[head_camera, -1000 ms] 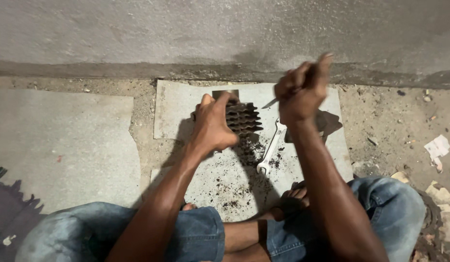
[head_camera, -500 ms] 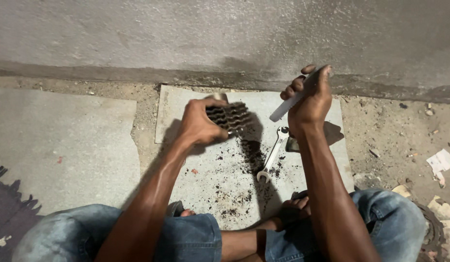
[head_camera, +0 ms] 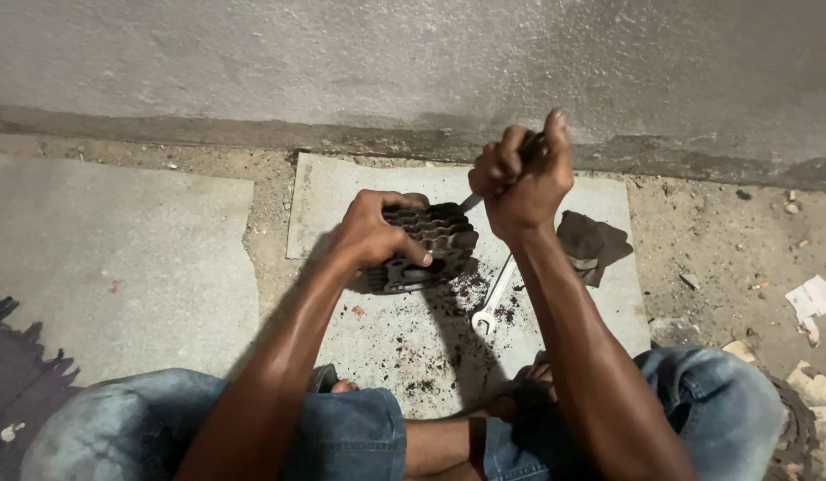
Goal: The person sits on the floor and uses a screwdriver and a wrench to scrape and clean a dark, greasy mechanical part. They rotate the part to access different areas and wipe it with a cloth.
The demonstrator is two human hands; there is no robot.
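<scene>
The left hand (head_camera: pixel 377 236) grips the dark finned metal part (head_camera: pixel 426 245), holding it tilted on the grey slab (head_camera: pixel 342 191), near the slab's middle toward the far edge. The right hand (head_camera: pixel 520 178) is closed in a fist around a thin tool (head_camera: pixel 471 201). The tool's long axis slants down and left, its tip meeting the part's upper right corner. A wrench (head_camera: pixel 493 298) lies on the slab just beside the part, toward the right edge.

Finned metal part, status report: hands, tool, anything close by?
Left hand grips finned metal part on slab. Right hand fisted round thin tool, tip at fins. Wrench lies beside.
</scene>
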